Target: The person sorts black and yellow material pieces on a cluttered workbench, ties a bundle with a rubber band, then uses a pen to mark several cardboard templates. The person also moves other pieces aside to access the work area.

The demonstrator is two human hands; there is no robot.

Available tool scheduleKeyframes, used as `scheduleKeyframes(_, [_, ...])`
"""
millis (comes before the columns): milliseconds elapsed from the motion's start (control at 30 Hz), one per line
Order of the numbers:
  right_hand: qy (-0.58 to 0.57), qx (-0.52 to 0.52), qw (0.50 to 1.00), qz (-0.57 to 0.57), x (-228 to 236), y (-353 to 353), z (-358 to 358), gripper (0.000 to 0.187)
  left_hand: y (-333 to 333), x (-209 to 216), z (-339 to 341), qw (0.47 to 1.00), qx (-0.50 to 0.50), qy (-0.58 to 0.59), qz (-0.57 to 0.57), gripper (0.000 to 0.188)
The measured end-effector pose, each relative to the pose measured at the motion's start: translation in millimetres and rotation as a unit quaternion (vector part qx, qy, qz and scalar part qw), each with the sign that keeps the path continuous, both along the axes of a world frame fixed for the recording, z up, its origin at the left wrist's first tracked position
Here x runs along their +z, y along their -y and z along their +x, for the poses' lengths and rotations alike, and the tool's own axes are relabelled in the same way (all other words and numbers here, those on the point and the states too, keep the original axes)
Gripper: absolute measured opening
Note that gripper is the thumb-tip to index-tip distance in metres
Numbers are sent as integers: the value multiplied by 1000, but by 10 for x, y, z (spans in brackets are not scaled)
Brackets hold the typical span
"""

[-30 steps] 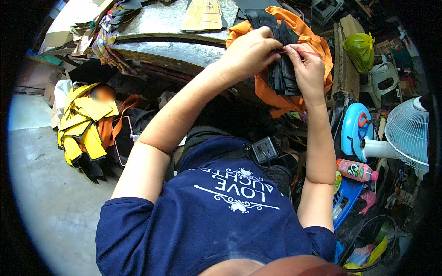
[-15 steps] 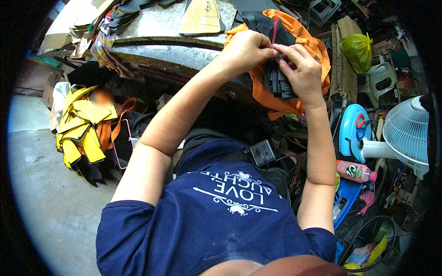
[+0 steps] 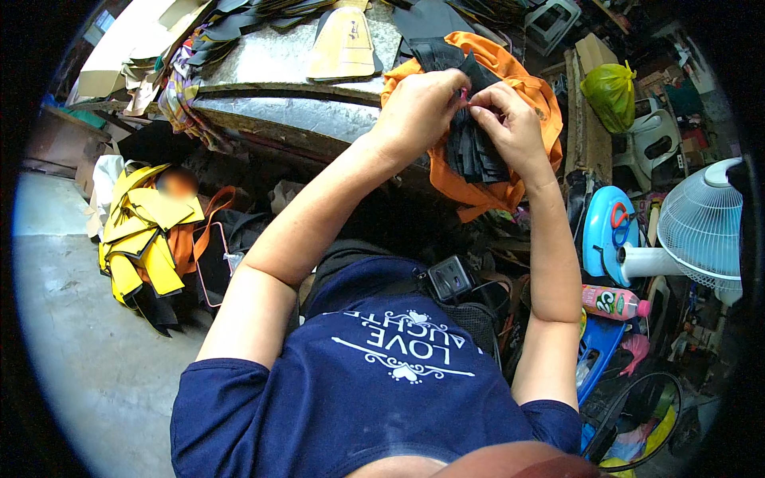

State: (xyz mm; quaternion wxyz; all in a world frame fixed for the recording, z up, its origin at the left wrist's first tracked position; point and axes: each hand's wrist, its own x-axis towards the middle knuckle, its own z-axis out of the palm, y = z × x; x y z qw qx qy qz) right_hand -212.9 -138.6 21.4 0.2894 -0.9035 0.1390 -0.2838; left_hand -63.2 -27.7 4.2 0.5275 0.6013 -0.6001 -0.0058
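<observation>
Closest in, someone in a navy shirt (image 3: 319, 398) is holding both arms out ahead: the left forearm (image 3: 319, 207) is slanting across to the right, the right forearm (image 3: 554, 247) is running nearly straight forward, and the elbows are bending only slightly. The left hand (image 3: 418, 111) is pinching a thin pinkish-red tie (image 3: 464, 94), its back facing up. The right hand (image 3: 510, 123) is meeting it, thumb and forefinger curling close; whether they are gripping, I can't tell. I'm judging the step as fine handling of that tie over the black strips (image 3: 476, 155), and the next move as calling for steady fingertips. The strips are lying in orange cloth (image 3: 538, 92), just off the workbench's near right corner; what is carrying them isn't showing. Farther off, a tan template (image 3: 343, 48) is lying toward the far right of the workbench (image 3: 279, 111).
</observation>
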Motion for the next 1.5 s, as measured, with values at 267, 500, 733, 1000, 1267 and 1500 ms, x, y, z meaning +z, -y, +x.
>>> scheduleKeyframes(267, [130, -71, 989, 10, -130, -202, 13, 11, 21, -10, 148, 920, -181, -305, 168, 24])
scheduleKeyframes(500, [82, -74, 990, -85, -29, -271, -6, 14, -35, 12, 137, 888, -175, -369, 213, 21])
scheduleKeyframes(733, [14, -86, 948, -305, 210, -270, -88, 8, -51, 1, 138, 983, -102, -122, 91, 17])
scheduleKeyframes(1000, [-71, -88, 992, -64, 53, -76, -162, 12, -47, -153, 201, 993, 26, 70, 91, 17])
scheduleKeyframes(1267, [96, -6, 950, 296, 181, -65, -76, 12, -21, -77, 240, 984, 26, -4, 175, 30])
scheduleKeyframes(1500, [-139, -123, 974, -128, 250, -255, -193, 29, -90, -56, 278, 983, 7, -12, 185, 29])
